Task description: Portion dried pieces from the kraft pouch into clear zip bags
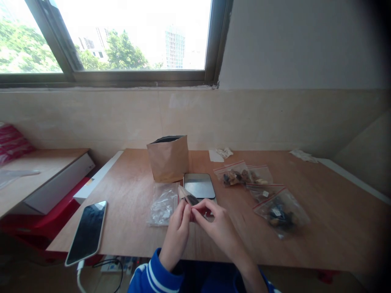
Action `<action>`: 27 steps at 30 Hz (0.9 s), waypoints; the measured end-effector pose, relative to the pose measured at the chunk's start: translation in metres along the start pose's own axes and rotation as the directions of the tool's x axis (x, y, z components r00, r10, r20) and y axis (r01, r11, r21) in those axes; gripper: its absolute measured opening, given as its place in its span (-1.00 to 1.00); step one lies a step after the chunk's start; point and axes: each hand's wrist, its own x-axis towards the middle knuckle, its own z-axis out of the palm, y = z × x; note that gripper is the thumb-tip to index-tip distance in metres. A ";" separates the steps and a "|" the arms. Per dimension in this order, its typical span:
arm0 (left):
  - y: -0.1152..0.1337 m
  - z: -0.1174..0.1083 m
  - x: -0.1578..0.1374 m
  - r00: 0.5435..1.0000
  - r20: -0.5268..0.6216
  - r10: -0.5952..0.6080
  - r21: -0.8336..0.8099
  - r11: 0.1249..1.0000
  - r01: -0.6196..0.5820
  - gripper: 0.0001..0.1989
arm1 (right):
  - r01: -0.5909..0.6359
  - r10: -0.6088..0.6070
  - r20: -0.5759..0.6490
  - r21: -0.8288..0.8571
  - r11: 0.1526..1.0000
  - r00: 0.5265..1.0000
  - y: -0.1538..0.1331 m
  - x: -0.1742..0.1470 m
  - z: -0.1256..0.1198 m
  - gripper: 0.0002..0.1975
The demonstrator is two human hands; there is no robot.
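Both my hands meet in front of me, pinching a small brown packet (188, 196) with a dark strip along it. My left hand (180, 221) grips its near left side between thumb and fingers. From the right, my right hand (215, 219) pinches its near edge. The fingers hide much of the packet. Just beyond it lies a flat square scale (200, 186) with a silver top. A brown paper bag (169, 158) stands upright with its mouth open, behind and to the left. Clear plastic bags (161, 205) lie beside my left hand.
To the right lie several zip bags (282, 213) with dark and brown pieces inside. A phone (87, 232) with a white cable (80, 270) lies at the table's left edge. Crumpled tissue (224, 153) sits at the back. Another table (39, 179) stands left, across a gap.
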 end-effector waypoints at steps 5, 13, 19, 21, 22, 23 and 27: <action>0.007 0.006 -0.003 0.996 -0.002 0.085 0.140 0.987 -0.083 -0.72 | -0.019 0.019 0.059 0.007 1.000 0.998 -0.003 -0.003 -0.003 -0.82; 0.017 -0.004 -0.002 0.989 0.146 0.002 0.126 0.992 -0.020 -0.61 | 0.020 -0.037 0.206 0.087 0.996 0.978 -0.010 -0.006 -0.010 -0.80; 0.014 -0.008 0.001 0.981 0.190 -0.021 0.188 0.982 -0.015 -0.62 | 0.052 -0.051 0.145 0.000 0.999 0.988 -0.006 -0.002 -0.005 -0.85; 0.014 -0.014 0.003 0.987 0.160 -0.009 0.238 0.971 -0.029 -0.64 | 0.066 -0.064 0.037 -0.051 0.996 0.997 0.000 0.001 -0.007 -0.85; 0.015 -0.019 0.004 0.992 0.129 0.007 0.259 0.965 -0.041 -0.64 | 0.063 -0.066 -0.041 -0.075 0.995 0.997 0.004 0.002 -0.011 -0.85; 0.016 -0.025 0.005 0.995 0.093 0.024 0.276 0.960 -0.049 -0.63 | 0.050 -0.061 -0.122 -0.094 0.994 0.991 0.007 0.004 -0.015 -0.85; 0.023 -0.047 0.006 0.998 -0.014 0.064 0.285 0.957 -0.057 -0.59 | 0.021 -0.035 -0.255 -0.057 0.998 0.966 0.013 0.008 -0.030 -0.84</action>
